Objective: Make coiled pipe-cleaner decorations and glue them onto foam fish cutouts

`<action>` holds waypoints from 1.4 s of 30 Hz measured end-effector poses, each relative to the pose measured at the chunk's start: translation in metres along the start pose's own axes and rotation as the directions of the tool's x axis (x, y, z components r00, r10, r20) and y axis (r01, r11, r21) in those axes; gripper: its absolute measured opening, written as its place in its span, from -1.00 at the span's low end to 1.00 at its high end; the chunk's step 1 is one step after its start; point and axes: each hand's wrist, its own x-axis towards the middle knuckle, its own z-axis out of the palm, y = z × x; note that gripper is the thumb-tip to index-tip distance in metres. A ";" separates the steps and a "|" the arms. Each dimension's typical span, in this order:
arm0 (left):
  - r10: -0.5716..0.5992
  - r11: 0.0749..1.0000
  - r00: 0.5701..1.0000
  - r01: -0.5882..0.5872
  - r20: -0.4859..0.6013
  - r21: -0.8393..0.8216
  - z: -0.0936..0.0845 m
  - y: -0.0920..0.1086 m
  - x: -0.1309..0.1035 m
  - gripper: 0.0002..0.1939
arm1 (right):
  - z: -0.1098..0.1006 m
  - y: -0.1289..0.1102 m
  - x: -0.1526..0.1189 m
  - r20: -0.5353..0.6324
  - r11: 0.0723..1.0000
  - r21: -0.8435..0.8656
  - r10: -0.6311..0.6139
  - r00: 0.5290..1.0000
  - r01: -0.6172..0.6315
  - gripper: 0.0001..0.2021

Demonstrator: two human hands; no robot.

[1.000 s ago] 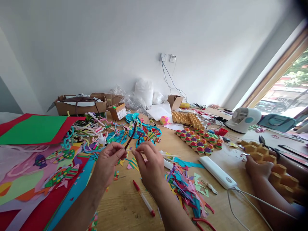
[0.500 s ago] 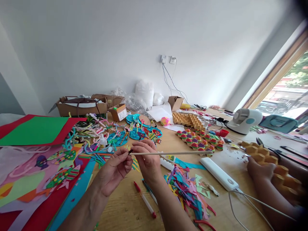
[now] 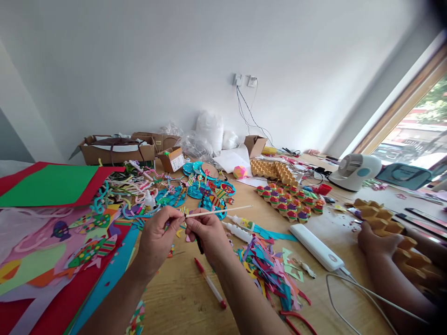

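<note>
In front of me, a thin pale stick (image 3: 223,211) points to the right, its near end between my two hands. My left hand (image 3: 161,235) is closed, thumb and forefinger pinched at that end, by a small dark bit. My right hand (image 3: 206,236) is closed around a slim black object (image 3: 200,244) whose end sticks out below the fingers; its kind is unclear. The stick runs across the top of this hand. On the table below lies a red-capped pen (image 3: 210,283).
Paper scraps (image 3: 267,270), glue bottles (image 3: 240,232) and a white power bank-like block (image 3: 316,246) lie to the right. Coloured sheets (image 3: 52,184) are stacked left. Painted egg cartons (image 3: 289,200) stand behind. At far right, another person's hand (image 3: 377,239) holds an egg carton (image 3: 380,218).
The stick has swung away from me, its far end now higher and further left. My right hand has turned and lowered, and the black object now shows beneath it.
</note>
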 end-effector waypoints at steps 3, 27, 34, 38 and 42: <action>0.119 0.989 0.993 -0.119 0.005 0.089 -0.003 -0.004 0.002 -0.90 | 0.002 -0.001 -0.001 0.012 0.994 0.098 0.045 0.999 -0.046 -0.80; 0.183 0.949 0.957 -0.231 0.223 0.213 -0.007 0.005 0.008 -0.84 | -0.003 0.001 0.000 -0.131 0.992 -0.057 -0.120 0.984 0.113 -0.82; 0.211 0.919 0.955 -0.266 0.208 0.292 -0.010 -0.001 0.009 -0.86 | 0.000 0.002 0.002 -0.063 0.993 -0.105 -0.054 0.997 0.047 -0.79; 0.253 0.872 0.958 -0.287 0.135 0.397 -0.012 -0.008 0.012 -0.86 | 0.004 0.001 0.001 -0.072 0.995 -0.094 0.017 0.997 -0.024 -0.74; 0.297 0.836 0.945 -0.327 0.136 0.441 -0.011 -0.012 0.012 -0.85 | 0.008 -0.004 -0.004 -0.061 1.000 -0.004 0.002 0.998 -0.002 -0.71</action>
